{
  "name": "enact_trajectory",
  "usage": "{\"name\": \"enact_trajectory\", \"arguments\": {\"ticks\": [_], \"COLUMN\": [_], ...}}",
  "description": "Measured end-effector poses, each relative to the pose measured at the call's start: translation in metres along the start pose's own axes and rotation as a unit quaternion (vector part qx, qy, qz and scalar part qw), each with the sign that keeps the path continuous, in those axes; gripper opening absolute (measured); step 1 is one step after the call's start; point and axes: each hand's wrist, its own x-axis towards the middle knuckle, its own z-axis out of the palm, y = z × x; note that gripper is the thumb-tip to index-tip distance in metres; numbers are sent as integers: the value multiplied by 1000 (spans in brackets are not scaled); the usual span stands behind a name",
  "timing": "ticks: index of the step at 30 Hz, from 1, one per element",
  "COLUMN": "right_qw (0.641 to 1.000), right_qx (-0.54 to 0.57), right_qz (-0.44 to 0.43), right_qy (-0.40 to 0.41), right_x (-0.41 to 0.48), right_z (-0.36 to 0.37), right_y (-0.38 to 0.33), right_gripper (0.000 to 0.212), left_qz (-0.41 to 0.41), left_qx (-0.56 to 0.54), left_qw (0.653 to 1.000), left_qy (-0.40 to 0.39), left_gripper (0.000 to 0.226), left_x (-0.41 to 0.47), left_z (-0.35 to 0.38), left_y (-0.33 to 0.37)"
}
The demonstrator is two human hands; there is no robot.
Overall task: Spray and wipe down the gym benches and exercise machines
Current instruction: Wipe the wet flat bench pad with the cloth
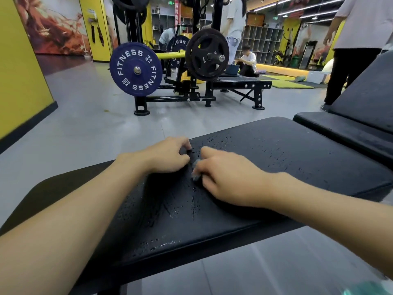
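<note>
A black padded bench seat (265, 158) fills the middle of the view, its surface wet with scattered droplets and streaks. My left hand (168, 155) rests on the pad with fingers curled, fingertips touching a dark bit of something I cannot make out. My right hand (225, 177) lies just beside it and grips a small blurred grey cloth (196, 169) against the pad. The two hands nearly touch. No spray bottle is clearly visible; a blurred teal object (370, 289) shows at the bottom right corner.
The bench's black backrest (361, 103) rises at the right. A plate-loaded machine with a blue FITNESS plate (136, 70) and a black plate (207, 54) stands ahead on the grey floor. People stand and sit behind it, one close at the right (350, 50). A yellow wall (19, 67) is at the left.
</note>
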Motion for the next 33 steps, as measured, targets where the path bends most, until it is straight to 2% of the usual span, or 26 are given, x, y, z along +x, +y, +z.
{"name": "enact_trajectory", "arguments": {"ticks": [2, 4, 6, 8, 10, 12, 15, 19, 20, 24, 25, 28, 29, 33], "right_qw": [1000, 996, 992, 998, 1000, 999, 993, 1000, 1000, 987, 987, 999, 1000, 986], "right_qx": [4, -10, -25, -33, 5, 5, -4, 28, 22, -31, -41, -18, -5, -28], "right_qz": [8, 89, 119, 49, -6, 40, 116, -2, 6, 157, 153, 34, 23, 159], "right_qy": [-12, 8, 35, 31, 9, 0, 27, -3, -9, 33, 39, 8, -3, 30], "right_x": [2, 15, 22, 20, 11, 19, 34, 25, 26, 51, 54, 46, 44, 68], "right_z": [-4, -10, -7, 2, 5, -3, -5, 7, 3, -6, -3, 11, 9, -4], "right_y": [9, 35, 38, 18, 5, 28, 46, 9, 16, 60, 54, 20, 21, 70], "right_gripper": [30, 31, 30, 27, 27, 30, 29, 27, 29, 32, 31, 30, 31, 32], "left_qz": [-9, -15, -16, -16, -18, -27, -36, -31, -30, -26, -23, -17, -16, -19], "left_qx": [-2, -6, -7, -4, -4, -3, -4, -12, -14, -15, -12, -7, -6, -14], "left_qw": [1000, 1000, 1000, 1000, 1000, 1000, 999, 999, 999, 1000, 1000, 1000, 1000, 1000], "left_qy": [-2, -8, -13, -12, -9, -8, -10, -7, -6, -5, -3, 9, 12, 8], "left_gripper": [33, 34, 35, 36, 38, 40, 44, 49, 49, 47, 46, 46, 46, 45], "left_x": [1, 0, 0, 3, 5, 5, 4, 6, 6, 3, 3, 4, 4, 2], "left_z": [0, -3, -4, -4, -4, -3, -3, -3, -3, -2, -2, -1, -2, -3], "left_y": [-1, -1, -3, -4, -6, -8, -11, -15, -16, -21, -21, -23, -24, -28]}}
